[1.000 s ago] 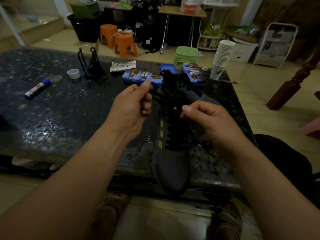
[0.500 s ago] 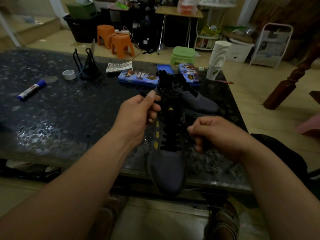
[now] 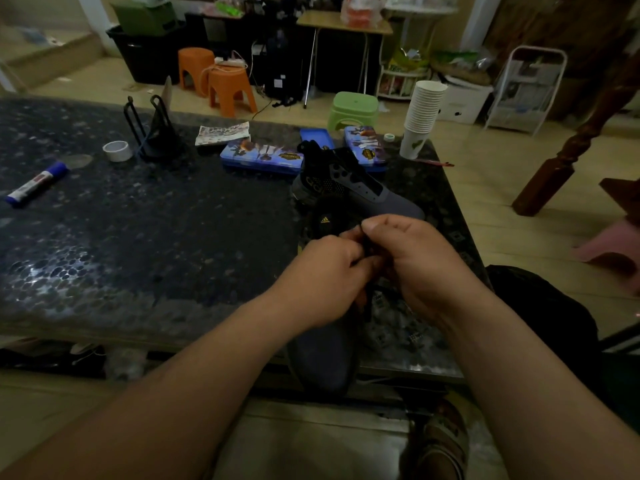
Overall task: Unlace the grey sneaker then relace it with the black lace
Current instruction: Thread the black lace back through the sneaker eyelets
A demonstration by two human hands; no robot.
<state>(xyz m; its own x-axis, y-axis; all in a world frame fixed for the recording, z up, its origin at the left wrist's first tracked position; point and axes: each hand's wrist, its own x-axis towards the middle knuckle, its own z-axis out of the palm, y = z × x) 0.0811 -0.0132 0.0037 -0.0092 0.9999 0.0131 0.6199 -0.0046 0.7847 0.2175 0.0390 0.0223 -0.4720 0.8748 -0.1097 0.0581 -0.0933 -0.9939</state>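
Both forearms are left bare down to the lower edge of the view, and the left hand [image 3: 322, 275] and right hand [image 3: 415, 261] are likewise uncovered. A short-trimmed nail is seen on the right thumb. A strapped, greyish-tan sandal [image 3: 445, 441] is worn on the right foot. The dark cloth [image 3: 540, 306] beside the right arm is possibly a garment over the knee.

Grey sneaker [image 3: 322, 362] upright, toe overhanging table [image 3: 138, 237]
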